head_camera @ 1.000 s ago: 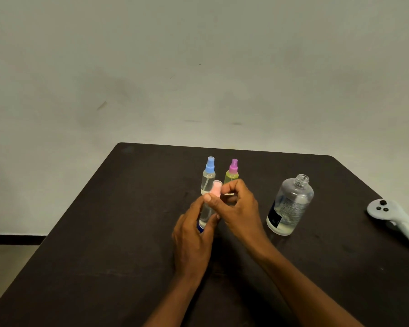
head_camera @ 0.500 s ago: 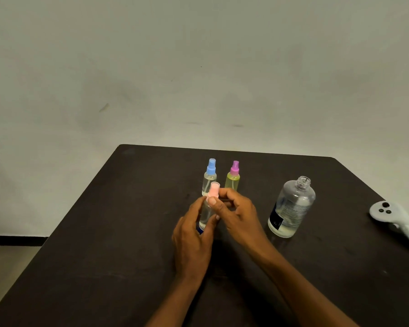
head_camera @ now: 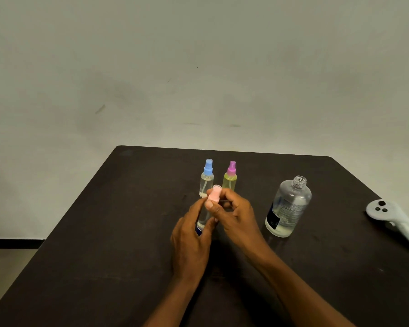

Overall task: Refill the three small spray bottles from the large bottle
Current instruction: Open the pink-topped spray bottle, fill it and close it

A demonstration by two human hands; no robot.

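Hands meet above the middle of the dark table (head_camera: 104, 244). The left hand (head_camera: 191, 237) grips the clear body of the pink-capped spray bottle (head_camera: 203, 217), fingers curled round it and holding it upright and low over the tabletop. The right hand (head_camera: 236, 215) pinches the pink cap (head_camera: 215, 194) at the bottle's top between thumb and fingertips; whether the cap is fully seated cannot be told. Just behind the hands two more small bottles stand upright side by side: the blue-capped spray bottle (head_camera: 207, 179) on the left with clear contents, and the magenta-capped spray bottle (head_camera: 230, 178) on the right, yellow-green. To the right, apart from the hands, the large bottle (head_camera: 289, 206) stands uncapped, with a dark label and some liquid in its base. A white controller (head_camera: 392, 218) lies near the table's right edge, before a pale wall (head_camera: 198, 67).
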